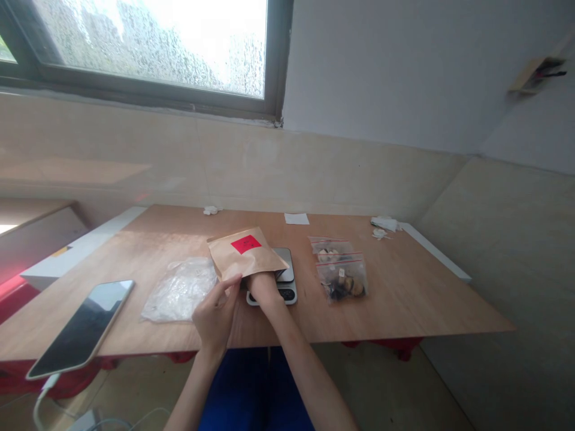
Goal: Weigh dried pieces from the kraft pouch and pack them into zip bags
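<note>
My left hand [218,314] pinches the near edge of a brown kraft paper bag [224,258] that has a red label [246,243] on it. My right hand [263,286] reaches into the bag's opening, and its fingers are hidden inside. Beneath the bag and my right wrist sits a kitchen scale [290,278], partly covered. Left of the bag lies a crumpled clear plastic bag [179,293]. To the right, two zip bags [344,281] with dark and tan dried pieces overlap on the table.
A phone [83,326] with a white cable [41,401] lies at the wooden table's [417,287] left front edge. Along the back are a white paper [296,219], crumpled tissue [211,210] and more white scraps [384,224]. A wall with a window [171,48] stands behind.
</note>
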Demonstrator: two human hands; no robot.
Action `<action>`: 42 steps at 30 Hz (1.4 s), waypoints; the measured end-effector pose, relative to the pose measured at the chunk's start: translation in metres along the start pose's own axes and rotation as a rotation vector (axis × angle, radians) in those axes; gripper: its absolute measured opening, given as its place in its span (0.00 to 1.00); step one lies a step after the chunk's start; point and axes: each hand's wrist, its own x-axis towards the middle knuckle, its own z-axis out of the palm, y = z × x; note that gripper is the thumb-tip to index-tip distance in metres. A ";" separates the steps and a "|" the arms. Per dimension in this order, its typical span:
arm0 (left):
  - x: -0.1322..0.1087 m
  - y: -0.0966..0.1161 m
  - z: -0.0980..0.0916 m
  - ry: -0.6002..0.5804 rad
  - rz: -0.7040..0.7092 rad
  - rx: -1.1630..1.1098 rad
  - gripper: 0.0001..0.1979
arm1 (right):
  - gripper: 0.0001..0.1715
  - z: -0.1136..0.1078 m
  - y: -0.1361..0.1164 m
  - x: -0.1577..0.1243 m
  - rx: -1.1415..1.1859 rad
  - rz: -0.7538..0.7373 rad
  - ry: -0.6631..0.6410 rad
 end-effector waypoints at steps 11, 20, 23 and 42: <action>0.002 -0.014 0.029 0.275 0.081 -0.119 0.08 | 0.19 -0.030 -0.012 -0.031 -0.197 0.002 -0.257; 0.028 -0.032 0.056 0.302 0.117 -0.188 0.08 | 0.19 -0.015 -0.002 -0.027 -0.148 -0.038 -0.215; 0.033 -0.041 0.065 0.280 0.129 -0.198 0.08 | 0.20 -0.013 0.001 -0.031 -0.152 -0.083 -0.124; 0.033 -0.052 0.073 0.228 0.008 -0.261 0.10 | 0.23 -0.039 0.067 -0.051 -0.073 0.094 0.263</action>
